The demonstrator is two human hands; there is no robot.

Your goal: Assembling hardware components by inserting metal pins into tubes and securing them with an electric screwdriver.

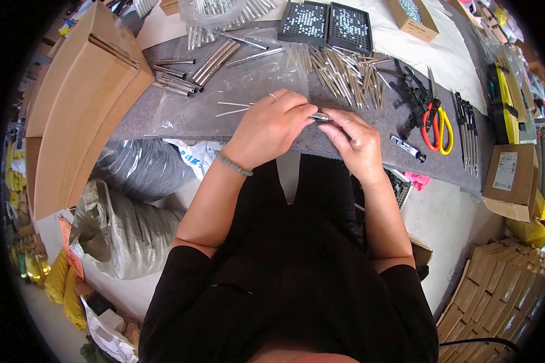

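Small metal tube (319, 116) pinched btwn left hand (271, 128) and right hand (356, 140), both closed narrow on it, just over near edge of grey mat (163, 115). Long axis runs left-right, roughly level; only short middle bit shows, ends hidden by fingers, so can't tell which end leads. Loose pile of thin tubes (345, 75) on mat beyond hands, thicker rods (215, 60) beyond-left, red-yellow scissors (436, 124) to right, black marker (407, 148) near right edge of mat.
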